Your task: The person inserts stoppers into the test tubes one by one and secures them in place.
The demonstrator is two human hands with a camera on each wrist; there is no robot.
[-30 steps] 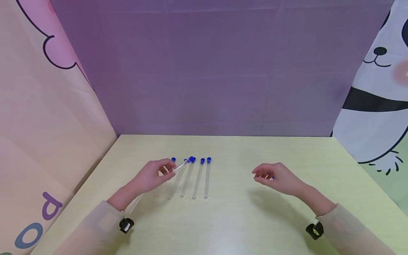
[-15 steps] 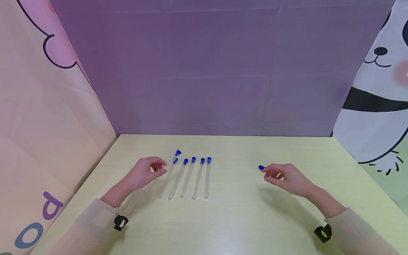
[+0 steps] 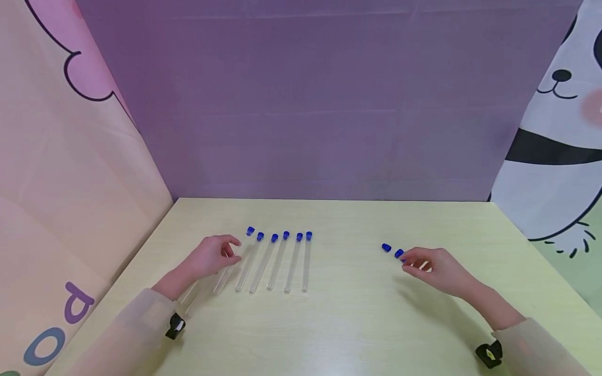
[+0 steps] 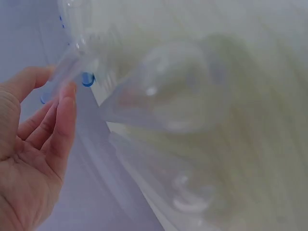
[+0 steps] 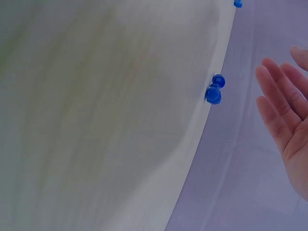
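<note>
My left hand (image 3: 211, 256) pinches a clear test tube (image 3: 224, 277) with a blue cap (image 3: 250, 231), at the left end of a row of capped tubes. In the left wrist view, thumb and fingertips meet on the clear tube (image 4: 70, 62). My right hand (image 3: 435, 267) hovers over the table's right half beside small blue caps (image 3: 386, 247), its fingertips overlapping the nearer one (image 3: 399, 254) in the head view. In the right wrist view, the fingers are loosely extended, apart from the caps (image 5: 214, 91), with nothing seen between them.
Several capped tubes (image 3: 280, 261) lie side by side on the pale table (image 3: 348, 313). More clear tubes (image 3: 193, 303) lie partly hidden under my left forearm; they look large and blurred in the left wrist view. A purple backdrop (image 3: 329, 104) stands behind the table.
My left hand has carried the capped tube left and down, to the end of the row. The right hand has drawn to the right, and blue caps now show beside its fingers.
</note>
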